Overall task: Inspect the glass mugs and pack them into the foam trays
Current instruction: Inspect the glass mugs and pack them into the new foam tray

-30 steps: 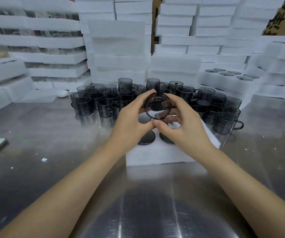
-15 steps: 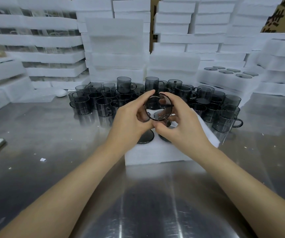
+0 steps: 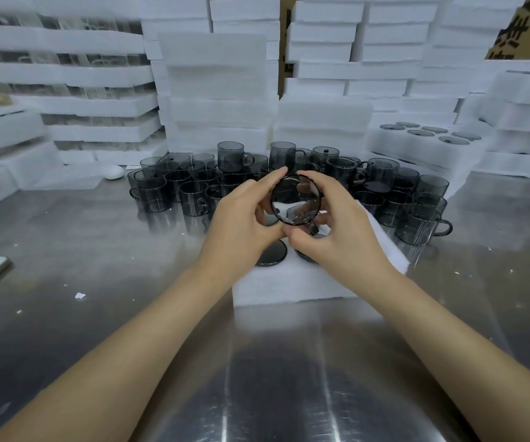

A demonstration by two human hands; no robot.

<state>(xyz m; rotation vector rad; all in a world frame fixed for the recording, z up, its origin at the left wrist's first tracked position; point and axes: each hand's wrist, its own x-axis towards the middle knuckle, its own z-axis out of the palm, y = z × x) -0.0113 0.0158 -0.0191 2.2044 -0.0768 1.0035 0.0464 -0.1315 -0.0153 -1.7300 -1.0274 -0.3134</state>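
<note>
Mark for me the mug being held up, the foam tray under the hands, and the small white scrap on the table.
held mug [image 3: 295, 199], head view, on its round glass face.
foam tray [image 3: 289, 282], head view, on its bare near wall.
white scrap [image 3: 80, 295], head view, on its middle.

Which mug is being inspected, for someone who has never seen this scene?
On the steel table, a cluster of smoky mugs stands behind a foam tray. The inspected mug is above that tray, gripped by the left hand and right hand; only it is lifted.
</note>
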